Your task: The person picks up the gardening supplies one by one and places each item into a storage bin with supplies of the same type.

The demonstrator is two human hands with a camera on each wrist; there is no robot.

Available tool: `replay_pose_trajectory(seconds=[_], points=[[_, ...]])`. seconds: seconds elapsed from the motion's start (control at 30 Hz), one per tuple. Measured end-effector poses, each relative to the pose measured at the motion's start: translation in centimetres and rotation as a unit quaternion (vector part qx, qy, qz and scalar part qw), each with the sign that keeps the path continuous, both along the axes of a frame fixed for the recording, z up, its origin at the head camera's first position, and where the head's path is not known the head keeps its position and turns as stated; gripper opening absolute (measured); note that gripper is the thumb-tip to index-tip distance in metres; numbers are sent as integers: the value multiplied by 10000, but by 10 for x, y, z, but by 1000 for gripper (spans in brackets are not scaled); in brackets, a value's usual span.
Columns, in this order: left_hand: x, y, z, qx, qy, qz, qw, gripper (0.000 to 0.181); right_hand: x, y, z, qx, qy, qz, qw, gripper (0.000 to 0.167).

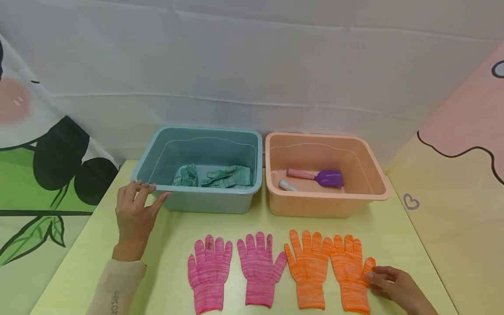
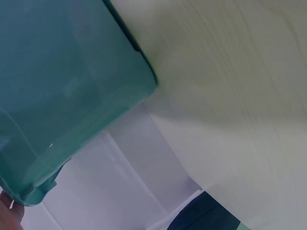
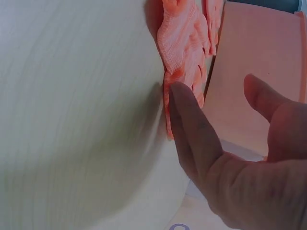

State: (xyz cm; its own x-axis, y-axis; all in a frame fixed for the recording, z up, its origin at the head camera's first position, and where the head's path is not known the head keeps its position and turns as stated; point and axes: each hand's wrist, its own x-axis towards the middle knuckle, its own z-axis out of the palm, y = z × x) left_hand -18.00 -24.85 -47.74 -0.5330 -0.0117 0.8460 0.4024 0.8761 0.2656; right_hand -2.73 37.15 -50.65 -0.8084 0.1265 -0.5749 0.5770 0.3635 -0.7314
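Observation:
At the near left corner of the teal basin [image 1: 212, 202], my left hand [image 1: 135, 214] holds the rim with its fingertips bent over it. The left wrist view shows the basin's side [image 2: 72, 86] up close, with a little of the fingers at its rim. Inside lie green gloves [image 1: 230, 176]. My right hand [image 1: 399, 288] touches the thumb side of the right orange glove [image 1: 349, 275]; in the right wrist view its fingers [image 3: 194, 124] are extended and the thumb stands apart. Another orange glove [image 1: 311, 275] lies flat beside it, left of which are two pink gloves [image 1: 210, 275].
A peach basin [image 1: 311, 208] stands right of the teal one, holding a purple-bladed small shovel [image 1: 330, 178] with a pink handle and a pale stick-like piece [image 1: 287, 186]. White cloth [image 1: 260, 65] hangs behind the pale yellow table [image 1: 165, 262]; printed panels flank it.

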Motion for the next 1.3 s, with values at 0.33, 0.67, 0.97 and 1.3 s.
replay_pose_trajectory(seconds=[0.33,0.67,0.97,1.3], points=[[1,-1,1,-59,21,59,10000,77,5,3,-5,1194,-232,342,9920,50],[1,0,-1,22,-40,107,9999,75,-1,-5,-5,71,-342,-449,9984,34],[0,-2,-2,-39,44,58,10000,76,-3,-9,-10,-852,-251,-507,9948,40],[1,-1,0,15,-40,11,10000,73,-4,-13,-9,-1098,-187,-495,9925,40]])
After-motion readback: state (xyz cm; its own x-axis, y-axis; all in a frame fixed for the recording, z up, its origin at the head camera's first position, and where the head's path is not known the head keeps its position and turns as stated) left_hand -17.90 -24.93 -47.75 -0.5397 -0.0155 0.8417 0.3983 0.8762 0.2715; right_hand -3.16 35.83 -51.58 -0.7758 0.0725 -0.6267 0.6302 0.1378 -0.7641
